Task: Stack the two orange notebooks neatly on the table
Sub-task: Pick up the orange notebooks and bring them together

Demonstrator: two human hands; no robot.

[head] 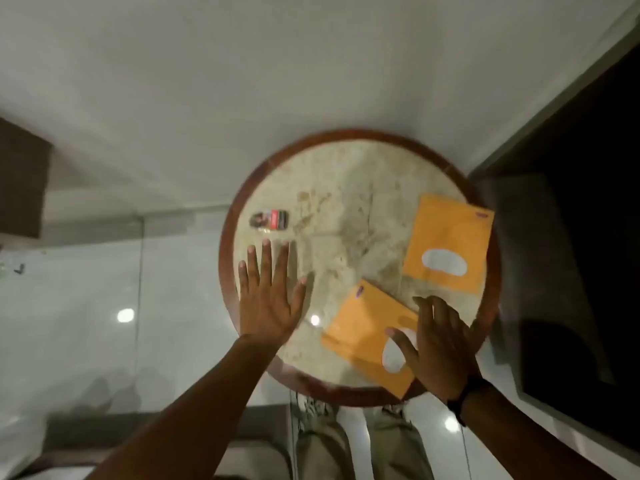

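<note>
Round stone-topped table and its surroundings, seen from above

The round table [349,188] has a mottled beige top ringed by a reddish-brown wooden rim. At about 9 o'clock on the tabletop lies a small packet [270,220], dark with a red band, its print too blurred to read. A bright light reflection [314,320] shines on the top at about 7 o'clock. Around the table spreads a glossy pale floor [86,306], with another round glare spot toward 8 o'clock. A dark glossy panel [581,237] fills the scene's 3 o'clock side, and a dark brown block [20,181] sits at the 9 o'clock edge. Below the table, at 6 o'clock, two pale shoes [322,441] show.
</note>
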